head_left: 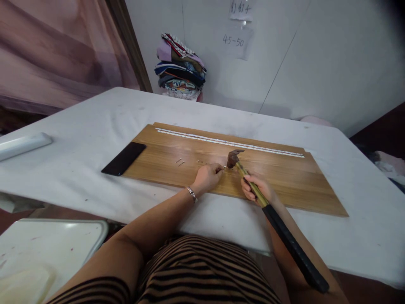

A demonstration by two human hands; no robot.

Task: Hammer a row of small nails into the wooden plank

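Observation:
A long wooden board (284, 177) lies on the white table (82, 131). My right hand (257, 190) is closed round the yellow shaft of a hammer (236, 159), high up near its rusty claw head; the black grip runs back along my forearm. The hammer head rests just above the board, beside my left hand (207, 177). That hand is pinched on a small nail (224, 168) held to the board right next to the hammer head. Two loose nails (180, 162) lie on the board to the left.
A black phone (124, 158) lies at the board's left end. A white strip (228, 142) runs along the board's far edge. A white bar (22, 145) sits far left. Folded clothes (180, 67) are stacked by the wall. A white tray (47, 249) stands at lower left.

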